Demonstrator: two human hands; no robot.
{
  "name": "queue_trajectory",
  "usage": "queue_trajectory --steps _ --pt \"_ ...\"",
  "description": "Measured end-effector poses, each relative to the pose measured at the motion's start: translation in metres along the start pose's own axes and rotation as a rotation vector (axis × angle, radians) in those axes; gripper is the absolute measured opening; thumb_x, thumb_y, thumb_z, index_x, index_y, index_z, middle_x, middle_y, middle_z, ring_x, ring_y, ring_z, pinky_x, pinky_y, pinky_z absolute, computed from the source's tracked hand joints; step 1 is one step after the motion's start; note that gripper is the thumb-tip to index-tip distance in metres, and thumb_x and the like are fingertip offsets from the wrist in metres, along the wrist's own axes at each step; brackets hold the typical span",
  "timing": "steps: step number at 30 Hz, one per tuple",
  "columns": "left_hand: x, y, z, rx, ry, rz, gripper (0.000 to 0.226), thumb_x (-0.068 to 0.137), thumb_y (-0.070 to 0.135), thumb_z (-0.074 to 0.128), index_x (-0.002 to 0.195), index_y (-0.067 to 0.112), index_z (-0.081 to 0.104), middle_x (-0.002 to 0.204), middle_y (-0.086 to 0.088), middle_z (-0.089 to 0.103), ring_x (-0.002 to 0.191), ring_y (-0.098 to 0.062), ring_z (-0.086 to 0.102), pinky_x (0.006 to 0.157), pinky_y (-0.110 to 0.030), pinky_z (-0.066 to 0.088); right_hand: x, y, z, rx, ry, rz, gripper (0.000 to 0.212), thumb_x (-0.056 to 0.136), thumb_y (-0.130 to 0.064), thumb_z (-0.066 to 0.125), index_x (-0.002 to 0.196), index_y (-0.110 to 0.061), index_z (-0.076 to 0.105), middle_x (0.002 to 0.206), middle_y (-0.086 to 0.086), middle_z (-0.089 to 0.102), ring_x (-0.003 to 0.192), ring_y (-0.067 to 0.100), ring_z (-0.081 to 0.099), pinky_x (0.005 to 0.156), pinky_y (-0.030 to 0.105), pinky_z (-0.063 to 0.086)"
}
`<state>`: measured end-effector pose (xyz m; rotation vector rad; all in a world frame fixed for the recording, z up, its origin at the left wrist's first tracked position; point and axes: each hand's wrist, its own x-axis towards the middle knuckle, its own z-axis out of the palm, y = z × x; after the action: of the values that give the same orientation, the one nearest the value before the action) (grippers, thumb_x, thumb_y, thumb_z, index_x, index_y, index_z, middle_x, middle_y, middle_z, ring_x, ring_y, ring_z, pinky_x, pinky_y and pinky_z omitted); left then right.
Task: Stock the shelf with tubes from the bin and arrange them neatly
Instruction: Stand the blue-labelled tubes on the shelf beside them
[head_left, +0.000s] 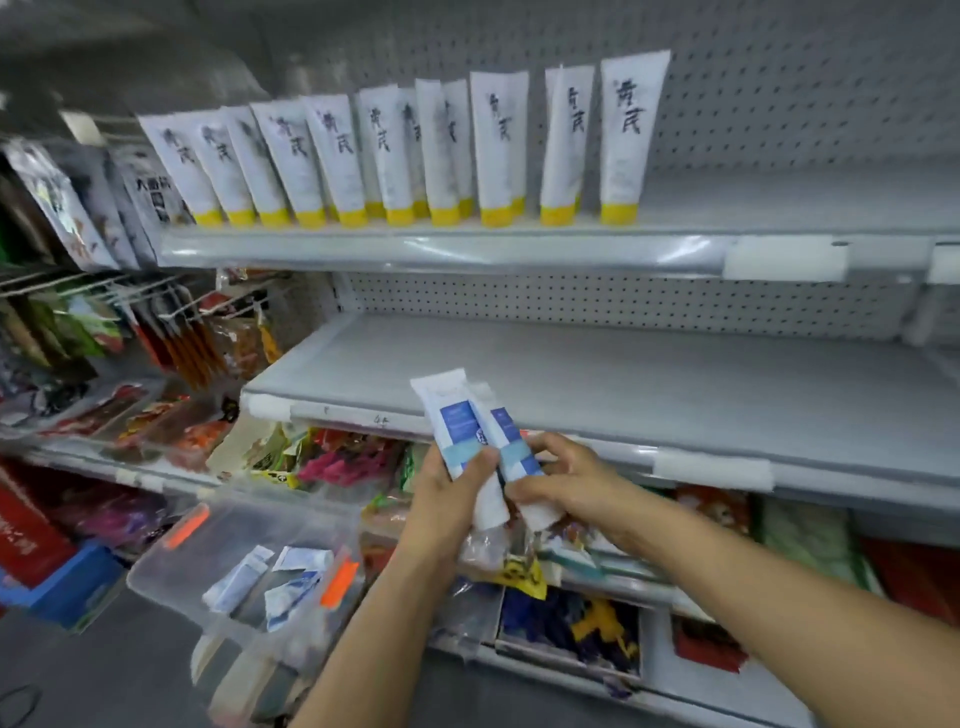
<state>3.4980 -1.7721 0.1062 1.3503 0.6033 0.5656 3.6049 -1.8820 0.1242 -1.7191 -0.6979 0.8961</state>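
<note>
My left hand (451, 493) grips a white tube with a blue label (453, 421), held upright in front of the middle shelf (597, 384). My right hand (563, 480) holds a second white and blue tube (511, 447) right beside the first, the two tubes touching. A clear plastic bin (208, 551) with orange latches sits lower left and holds several more white and blue tubes (291, 582). On the top shelf (415, 249) stands a row of white tubes with yellow caps (395, 156), caps down.
Snack packets hang on wire hooks (104, 296) at the left. Colourful packets (348, 457) fill the lower shelves under my hands. A blue crate (72, 587) stands on the floor at lower left. White price tags (784, 257) clip the shelf edges.
</note>
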Motion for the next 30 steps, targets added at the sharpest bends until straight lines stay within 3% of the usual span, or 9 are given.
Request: queue_trajectory --steps 5,8,12,15,18,23,26,30 --pt "-0.006 0.058 0.066 0.095 -0.167 0.212 0.031 0.095 0.015 0.059 0.125 0.02 0.055 0.112 -0.002 0.072 0.1 -0.02 0.07 0.085 -0.038 0.058 -0.044 -0.039 -0.066 -0.011 0.165 -0.124 0.042 0.078 -0.013 0.076 0.113 -0.025 0.057 0.102 0.01 0.07 0.088 0.022 0.07 0.074 0.033 0.057" --pt "0.0 0.085 0.099 0.131 -0.179 0.303 0.032 0.094 0.025 0.061 0.125 0.026 0.053 0.113 0.002 0.07 0.102 -0.02 0.068 0.087 -0.04 0.056 -0.056 -0.066 -0.099 0.0 0.269 -0.22 0.038 0.08 -0.017 0.075 0.114 -0.022 0.058 0.108 0.003 0.069 0.096 0.017 0.068 0.072 0.03 0.056" --pt "0.019 0.114 0.133 0.111 -0.195 0.262 0.027 0.093 0.027 0.06 0.117 0.025 0.049 0.105 -0.005 0.065 0.094 -0.021 0.065 0.08 -0.041 0.056 -0.061 -0.107 -0.138 0.047 0.423 -0.362 0.035 0.082 -0.012 0.074 0.114 -0.015 0.062 0.107 0.005 0.07 0.095 0.019 0.067 0.08 0.036 0.057" --pt "0.037 0.132 0.152 0.12 -0.202 0.248 0.028 0.088 0.015 0.051 0.114 0.023 0.045 0.098 -0.007 0.059 0.086 -0.02 0.058 0.073 -0.038 0.051 -0.052 -0.136 -0.168 0.025 0.533 -0.444 0.036 0.08 -0.012 0.075 0.113 -0.016 0.062 0.103 0.001 0.071 0.086 0.013 0.066 0.068 0.026 0.053" --pt "0.05 0.144 0.164 0.135 -0.203 0.267 0.027 0.09 0.012 0.047 0.114 0.021 0.042 0.095 -0.004 0.056 0.081 -0.018 0.054 0.071 -0.037 0.051 -0.032 -0.16 -0.197 -0.053 0.617 -0.454 0.039 0.081 -0.016 0.075 0.117 -0.02 0.061 0.102 -0.001 0.069 0.082 0.007 0.062 0.067 0.017 0.044" --pt "0.07 0.152 0.169 0.137 -0.26 0.296 0.034 0.093 0.009 0.05 0.122 0.022 0.039 0.103 -0.004 0.056 0.084 -0.015 0.056 0.075 -0.039 0.058 0.022 -0.171 -0.232 -0.194 0.663 -0.339 0.044 0.078 -0.016 0.078 0.118 -0.019 0.06 0.108 0.005 0.066 0.093 0.018 0.063 0.088 0.034 0.051" --pt "0.083 0.154 0.168 0.148 -0.285 0.302 0.04 0.094 0.011 0.054 0.128 0.024 0.037 0.114 -0.003 0.055 0.095 -0.016 0.058 0.081 -0.043 0.06 0.05 -0.169 -0.243 -0.243 0.668 -0.262 0.047 0.075 -0.013 0.08 0.117 -0.013 0.059 0.113 0.01 0.066 0.101 0.026 0.065 0.097 0.044 0.051" --pt "0.097 0.153 0.168 0.179 -0.294 0.353 0.046 0.094 0.014 0.058 0.134 0.023 0.037 0.125 0.001 0.054 0.104 -0.011 0.058 0.068 -0.018 0.056 0.074 -0.169 -0.251 -0.233 0.655 -0.238 0.043 0.077 -0.012 0.078 0.115 -0.012 0.059 0.112 0.012 0.067 0.101 0.028 0.066 0.095 0.045 0.052"
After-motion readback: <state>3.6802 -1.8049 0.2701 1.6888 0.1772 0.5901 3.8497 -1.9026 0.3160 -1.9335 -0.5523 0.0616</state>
